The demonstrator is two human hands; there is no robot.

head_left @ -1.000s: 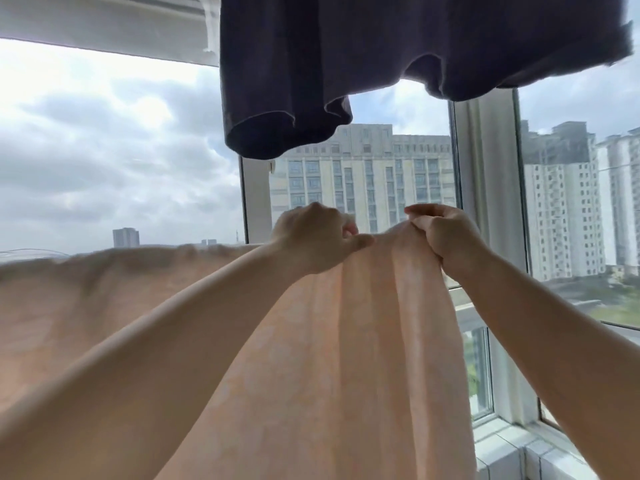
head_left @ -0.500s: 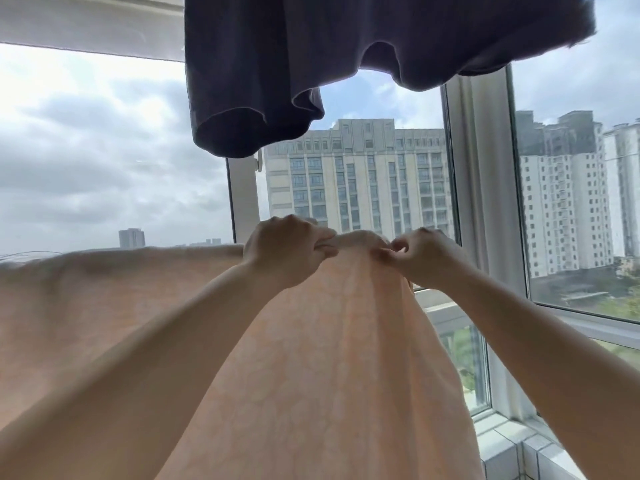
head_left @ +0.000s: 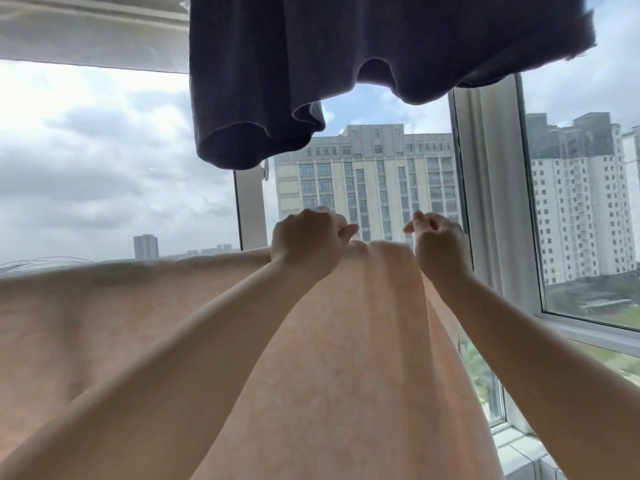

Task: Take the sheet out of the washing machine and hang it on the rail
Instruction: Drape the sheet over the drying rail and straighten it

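The peach sheet (head_left: pixel 329 341) hangs draped over the rail, which is hidden beneath its top fold, and it spreads left across the view. My left hand (head_left: pixel 306 245) hovers at the top fold with its fingers curled, the thumb tip just above the cloth. My right hand (head_left: pixel 438 245) is a hand's width to the right, near the sheet's right edge, also curled, with nothing visible between thumb and fingers. Both forearms reach up over the hanging cloth.
A dark garment (head_left: pixel 346 64) hangs overhead, its hem just above my hands. Behind the sheet are the window frame post (head_left: pixel 485 202) and glass with tall buildings outside. A tiled sill (head_left: pixel 526 452) runs along the lower right.
Both hands pinched the sheet's top fold close together before. Now they have moved apart and lifted slightly off the fold, and the cloth lies flatter between them.
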